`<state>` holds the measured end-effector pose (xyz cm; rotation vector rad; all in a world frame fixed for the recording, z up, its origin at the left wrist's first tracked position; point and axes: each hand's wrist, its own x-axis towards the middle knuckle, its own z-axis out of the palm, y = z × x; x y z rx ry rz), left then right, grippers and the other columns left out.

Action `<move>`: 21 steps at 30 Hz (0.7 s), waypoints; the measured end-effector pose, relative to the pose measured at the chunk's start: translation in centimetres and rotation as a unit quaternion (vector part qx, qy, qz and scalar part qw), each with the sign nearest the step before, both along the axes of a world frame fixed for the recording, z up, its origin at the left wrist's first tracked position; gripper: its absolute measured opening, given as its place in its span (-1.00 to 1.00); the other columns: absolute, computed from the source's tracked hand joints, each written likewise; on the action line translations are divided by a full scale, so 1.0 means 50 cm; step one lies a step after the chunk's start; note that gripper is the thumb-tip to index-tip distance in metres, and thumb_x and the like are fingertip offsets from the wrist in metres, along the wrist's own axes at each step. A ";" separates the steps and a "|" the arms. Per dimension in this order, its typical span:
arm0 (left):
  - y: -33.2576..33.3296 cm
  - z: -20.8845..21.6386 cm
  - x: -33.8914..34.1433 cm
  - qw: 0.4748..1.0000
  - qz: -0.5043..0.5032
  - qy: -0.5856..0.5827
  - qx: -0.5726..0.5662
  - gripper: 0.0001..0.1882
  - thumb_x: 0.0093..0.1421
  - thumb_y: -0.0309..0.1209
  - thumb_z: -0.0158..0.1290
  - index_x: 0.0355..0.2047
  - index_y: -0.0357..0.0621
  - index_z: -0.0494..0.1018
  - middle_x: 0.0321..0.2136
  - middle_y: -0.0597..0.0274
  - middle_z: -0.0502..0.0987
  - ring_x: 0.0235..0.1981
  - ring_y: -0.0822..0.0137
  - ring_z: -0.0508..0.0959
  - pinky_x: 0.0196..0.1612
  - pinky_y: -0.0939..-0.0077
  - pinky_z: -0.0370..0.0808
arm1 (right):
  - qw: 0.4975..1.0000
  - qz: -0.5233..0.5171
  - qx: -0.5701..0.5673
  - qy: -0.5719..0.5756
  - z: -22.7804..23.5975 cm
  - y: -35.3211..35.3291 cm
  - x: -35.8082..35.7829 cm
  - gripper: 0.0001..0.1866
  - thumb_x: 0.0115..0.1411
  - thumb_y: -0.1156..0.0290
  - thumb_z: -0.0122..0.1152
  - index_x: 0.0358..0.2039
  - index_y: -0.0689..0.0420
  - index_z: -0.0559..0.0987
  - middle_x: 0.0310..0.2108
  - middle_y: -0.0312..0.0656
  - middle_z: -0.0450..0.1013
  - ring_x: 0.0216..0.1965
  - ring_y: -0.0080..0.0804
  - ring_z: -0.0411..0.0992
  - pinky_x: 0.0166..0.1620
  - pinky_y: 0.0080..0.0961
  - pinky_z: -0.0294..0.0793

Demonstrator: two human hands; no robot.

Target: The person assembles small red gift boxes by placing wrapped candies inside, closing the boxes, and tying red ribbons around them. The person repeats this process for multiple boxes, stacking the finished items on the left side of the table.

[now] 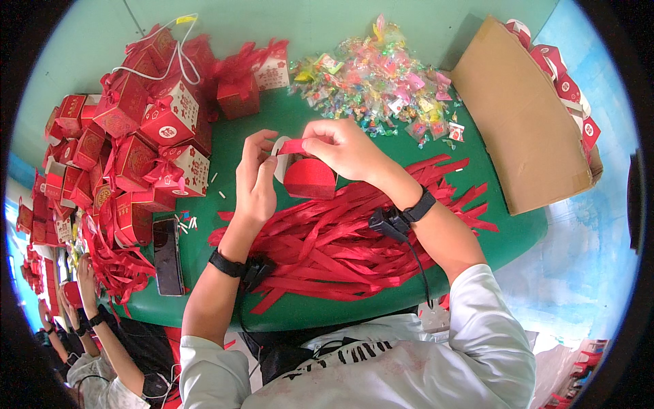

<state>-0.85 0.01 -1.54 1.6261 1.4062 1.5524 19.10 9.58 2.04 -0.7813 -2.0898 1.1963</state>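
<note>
Over the green table I hold a small red paper gift box point(310, 180) with rounded flaps, one showing its white inner side. My left hand point(257, 178) grips the box at its white flap, fingers bent round the edge. My right hand point(344, 146) pinches a short red ribbon point(293, 146) between thumb and forefinger; it spans from those fingertips to the white flap. Whether the ribbon passes through a slot there, I cannot tell. Just below both hands lies a wide heap of loose red ribbons point(340, 245). Both my wrists wear black straps with small cabled devices.
Finished-looking red boxes point(129, 157) are stacked at the left. Wrapped candies point(381, 75) are piled at the back, and a brown carton point(524, 116) stands at the right with more boxes behind. A phone point(168, 255) lies left of my arm. Another person's hand point(86, 283) works at lower left.
</note>
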 end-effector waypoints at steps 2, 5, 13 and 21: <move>0.000 0.000 0.001 1.000 -0.001 -0.002 0.003 -0.57 0.38 -0.54 -0.12 0.24 -0.30 0.39 -0.16 0.08 0.57 -0.22 0.33 0.52 -0.08 0.38 0.49 | 1.000 -0.001 0.012 -0.013 -0.001 0.000 0.000 -0.74 0.36 0.25 0.29 -0.24 0.21 0.70 -0.47 -0.04 0.62 -0.48 -0.43 0.51 -0.34 -0.33 0.48; 0.001 0.000 0.003 1.000 -0.002 0.004 0.006 -0.62 0.43 -0.51 -0.13 0.21 -0.30 0.43 -0.17 0.09 0.57 -0.21 0.35 0.52 -0.08 0.40 0.48 | 0.999 -0.005 0.023 -0.024 -0.002 -0.002 -0.001 -0.73 0.35 0.23 0.30 -0.24 0.21 0.70 -0.41 0.02 0.65 -0.44 -0.27 0.60 -0.28 -0.28 0.54; 0.008 -0.001 0.004 1.000 0.006 0.026 0.001 -0.76 0.59 -0.49 -0.11 0.08 -0.26 0.52 -0.21 0.22 0.58 -0.21 0.46 0.50 -0.07 0.50 0.48 | 0.998 0.001 0.053 -0.034 -0.002 -0.006 -0.003 -0.78 0.43 0.33 0.27 -0.24 0.25 0.64 -0.52 -0.34 0.44 -0.41 -0.66 0.33 -0.33 -0.48 0.38; 0.022 -0.023 0.001 1.000 0.002 -0.006 0.031 -0.70 0.47 -0.69 -0.01 0.15 -0.19 0.41 -0.23 0.21 0.57 -0.26 0.46 0.52 -0.14 0.52 0.48 | 0.998 -0.010 0.046 -0.039 0.001 -0.007 -0.005 -0.72 0.34 0.23 0.29 -0.23 0.22 0.70 -0.36 0.09 0.65 -0.38 -0.10 0.66 -0.24 -0.21 0.57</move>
